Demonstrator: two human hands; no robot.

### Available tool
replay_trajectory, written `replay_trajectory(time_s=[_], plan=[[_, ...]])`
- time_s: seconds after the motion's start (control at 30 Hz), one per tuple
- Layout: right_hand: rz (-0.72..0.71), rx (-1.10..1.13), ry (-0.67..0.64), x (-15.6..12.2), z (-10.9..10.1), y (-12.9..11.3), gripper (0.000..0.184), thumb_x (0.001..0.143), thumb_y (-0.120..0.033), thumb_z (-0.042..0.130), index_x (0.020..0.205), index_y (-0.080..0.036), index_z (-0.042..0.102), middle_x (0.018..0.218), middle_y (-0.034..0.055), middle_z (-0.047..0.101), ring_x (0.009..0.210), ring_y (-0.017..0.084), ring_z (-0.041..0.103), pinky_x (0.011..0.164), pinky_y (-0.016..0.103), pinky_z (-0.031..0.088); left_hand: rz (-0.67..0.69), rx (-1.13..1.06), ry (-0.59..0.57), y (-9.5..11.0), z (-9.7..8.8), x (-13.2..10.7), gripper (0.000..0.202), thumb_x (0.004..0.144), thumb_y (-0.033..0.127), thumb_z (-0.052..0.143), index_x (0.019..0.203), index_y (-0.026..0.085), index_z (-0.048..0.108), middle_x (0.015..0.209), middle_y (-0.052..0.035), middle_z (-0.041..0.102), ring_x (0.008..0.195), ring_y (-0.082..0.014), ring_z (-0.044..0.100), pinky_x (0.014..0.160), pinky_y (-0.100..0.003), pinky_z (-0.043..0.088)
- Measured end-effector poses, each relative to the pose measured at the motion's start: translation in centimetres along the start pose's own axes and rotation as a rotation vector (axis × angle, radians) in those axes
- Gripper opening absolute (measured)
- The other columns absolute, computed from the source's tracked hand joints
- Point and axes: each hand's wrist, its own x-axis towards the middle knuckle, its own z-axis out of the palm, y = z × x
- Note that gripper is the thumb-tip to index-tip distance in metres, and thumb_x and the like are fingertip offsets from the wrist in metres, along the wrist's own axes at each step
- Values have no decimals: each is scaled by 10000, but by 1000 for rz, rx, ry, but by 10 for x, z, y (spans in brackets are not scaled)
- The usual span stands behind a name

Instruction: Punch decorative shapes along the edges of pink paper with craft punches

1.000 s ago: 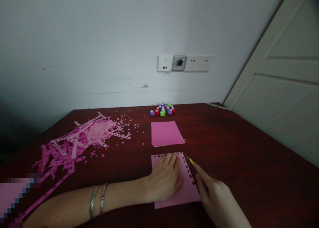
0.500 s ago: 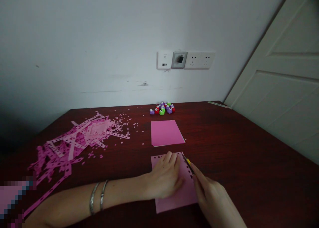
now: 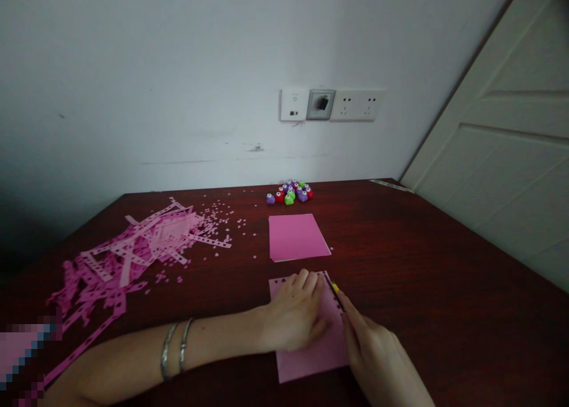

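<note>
A pink sheet of paper (image 3: 306, 359) lies on the dark red table (image 3: 435, 288), small dark punched holes along its top and right edges. My left hand (image 3: 296, 312) presses on it from above, fingers stretched forward and thumb apart, two silver bangles on the wrist. At the sheet's right edge, my right hand (image 3: 376, 348) is closed around a thin dark-bladed tool (image 3: 334, 293) with a yellow part. Its blade lies along the row of holes; the grip is hidden in my fingers. Beyond the sheet sits a stack of pink paper (image 3: 297, 236).
To the left is a heap of punched pink paper strips (image 3: 128, 247), with tiny punched-out bits (image 3: 217, 217) scattered beside it. Several small purple, red and green punches (image 3: 291, 192) cluster near the wall. Sockets (image 3: 355, 105) are on the wall; a white door (image 3: 511, 128) stands right.
My right hand and the tool have shifted slightly to the left and down against the sheet's right edge. My left hand stays on the paper, with its thumb moved slightly.
</note>
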Motion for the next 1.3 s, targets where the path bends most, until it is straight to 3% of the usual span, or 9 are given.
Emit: replay_trajectory(time_s=[0.43, 0.7, 0.87, 1.0, 1.1, 1.2, 1.3], plan=[[-4, -206, -119, -2, -3, -8, 559, 754, -20, 349, 1278, -161, 487, 617, 42, 668, 450, 164, 627, 480, 225, 512, 24, 58, 32, -1, -1, 4, 537, 835, 422, 405, 1241, 73, 358, 1119, -121, 472, 988, -256, 415, 827, -381, 380], [-20, -94, -16, -11, -4, -5, 477, 815, -98, 327, 1244, -160, 525, 587, 47, 667, 475, 178, 643, 496, 249, 538, 27, 67, 15, 0, 0, 3, 558, 857, 451, 363, 1263, 68, 351, 1173, -131, 465, 1055, -268, 393, 867, -380, 362], [-58, 91, 128, -11, -27, -1, 441, 871, -190, 322, 1284, -154, 472, 847, 92, 714, 645, 202, 688, 554, 260, 573, 1, 7, -13, -3, 0, 5, 605, 865, 468, 350, 1300, 49, 317, 1186, -165, 452, 1083, -291, 392, 897, -423, 348], [-93, 198, 218, -4, -47, -4, 429, 895, -258, 345, 1308, -159, 404, 1166, 116, 609, 923, 223, 651, 728, 283, 563, -17, -300, 80, -12, -21, 16, 547, 870, 408, 395, 1303, 77, 346, 1168, -167, 471, 1098, -268, 409, 906, -412, 358], [-31, 280, 242, 3, -48, -10, 414, 906, -297, 338, 1292, -151, 369, 1106, 146, 637, 832, 230, 677, 638, 287, 573, 23, -768, 189, -15, -40, 24, 428, 848, 428, 469, 1165, 144, 512, 1110, -113, 528, 1021, -208, 480, 851, -337, 405], [-32, 326, 245, 11, -37, -17, 422, 915, -324, 319, 1290, -131, 327, 1007, 174, 670, 714, 245, 691, 528, 300, 563, 19, -1236, 173, -9, -48, 26, 367, 812, 434, 531, 1019, 139, 598, 963, -79, 599, 869, -166, 546, 745, -287, 437], [-100, 309, 185, 19, -24, -24, 476, 929, -308, 271, 1354, -100, 220, 928, 185, 685, 632, 254, 686, 469, 317, 546, -70, -1439, 240, -1, -44, 23, 343, 784, 433, 568, 896, 116, 635, 816, -57, 617, 756, -139, 548, 697, -268, 430]])
